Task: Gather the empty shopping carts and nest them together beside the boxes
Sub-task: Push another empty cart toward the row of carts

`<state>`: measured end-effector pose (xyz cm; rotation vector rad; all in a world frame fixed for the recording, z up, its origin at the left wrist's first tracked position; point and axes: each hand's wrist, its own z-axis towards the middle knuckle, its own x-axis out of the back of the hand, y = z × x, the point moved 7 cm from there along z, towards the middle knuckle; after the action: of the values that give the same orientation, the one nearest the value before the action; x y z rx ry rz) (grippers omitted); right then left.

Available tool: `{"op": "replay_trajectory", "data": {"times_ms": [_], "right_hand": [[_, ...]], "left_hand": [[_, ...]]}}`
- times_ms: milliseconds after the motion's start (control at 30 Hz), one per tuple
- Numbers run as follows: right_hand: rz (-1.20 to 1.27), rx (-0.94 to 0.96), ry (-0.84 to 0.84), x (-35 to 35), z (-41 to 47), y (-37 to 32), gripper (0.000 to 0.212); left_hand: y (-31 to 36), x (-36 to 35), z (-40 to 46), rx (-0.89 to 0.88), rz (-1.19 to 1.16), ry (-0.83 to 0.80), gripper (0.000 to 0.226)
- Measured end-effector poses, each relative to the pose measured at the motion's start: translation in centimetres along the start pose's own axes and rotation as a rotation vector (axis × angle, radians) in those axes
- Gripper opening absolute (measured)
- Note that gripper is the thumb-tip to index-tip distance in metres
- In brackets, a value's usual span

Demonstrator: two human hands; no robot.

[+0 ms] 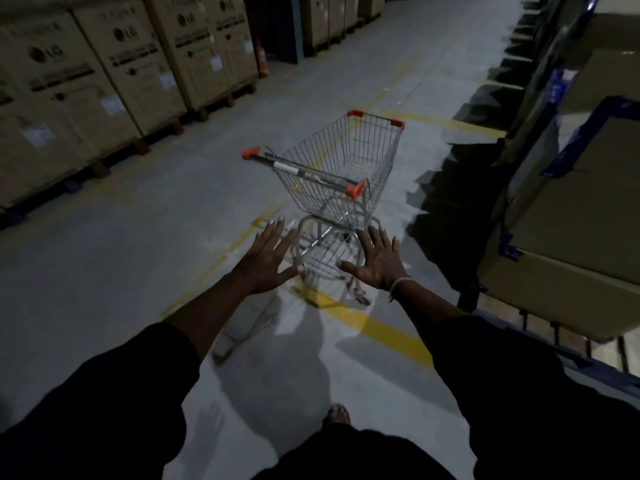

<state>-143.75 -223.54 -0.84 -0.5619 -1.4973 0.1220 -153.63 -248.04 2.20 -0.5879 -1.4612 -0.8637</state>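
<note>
The empty shopping cart [341, 171] stands in the aisle on the grey floor [138, 237], just beyond both outstretched hands and slightly to the right. Its handle bar [304, 172], capped in orange, runs across from near-right to far-left, at a slant to the person, and its basket points away toward the far right. The left hand [268, 259] and the right hand [379, 259] are both spread flat with fingers apart, each grip released and holding nothing, and both sit below and short of the bar; the right seems slightly nearer the bar's close end. The stacked cardboard boxes [104, 81] line the left side, well apart from the cart. No second cart is visible. The cart's wheels are blurred, and dim shelving on the right hides its contents.
</note>
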Motion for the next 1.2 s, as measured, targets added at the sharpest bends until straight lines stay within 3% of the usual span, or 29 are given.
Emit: {"op": "replay_trajectory", "data": {"times_ms": [233, 400, 600, 667, 767, 867, 1033, 1200], "right_hand": [[-0.032, 0.051, 0.09, 2.4, 12.4, -3.3, 0.112], [-0.07, -0.005, 0.078, 2.2, 19.3, -3.9, 0.119], [0.074, -0.199, -0.115, -0.9, 27.4, -4.0, 0.115], [-0.032, -0.267, -0.172, -2.1, 29.4, -4.3, 0.115], [-0.131, -0.351, -0.222, -2.8, 31.4, -5.7, 0.1], [-0.1, -0.445, -0.229, -3.2, 33.0, -6.1, 0.086], [-0.154, -0.593, -0.309, -3.3, 34.5, -5.8, 0.088], [-0.203, -0.635, -0.24, -2.5, 33.5, -6.1, 0.081]], "left_hand": [[-9.2, 2.4, 11.6, 0.034, -0.029, -0.011, 0.103], [-13.2, 1.0, 17.5, -0.074, -0.04, -0.007, 0.103], [-19.8, -0.1, 28.1, -0.139, 0.009, -0.141, 0.109], [-21.9, -0.9, 30.8, -0.145, 0.018, -0.236, 0.103], [-24.7, -2.3, 34.2, -0.211, 0.075, -0.351, 0.096], [-26.1, -3.1, 36.6, -0.276, 0.122, -0.361, 0.093], [-26.9, -3.3, 39.7, -0.301, 0.135, -0.429, 0.052], [-26.2, -3.8, 39.7, -0.324, 0.196, -0.374, 0.052]]}}
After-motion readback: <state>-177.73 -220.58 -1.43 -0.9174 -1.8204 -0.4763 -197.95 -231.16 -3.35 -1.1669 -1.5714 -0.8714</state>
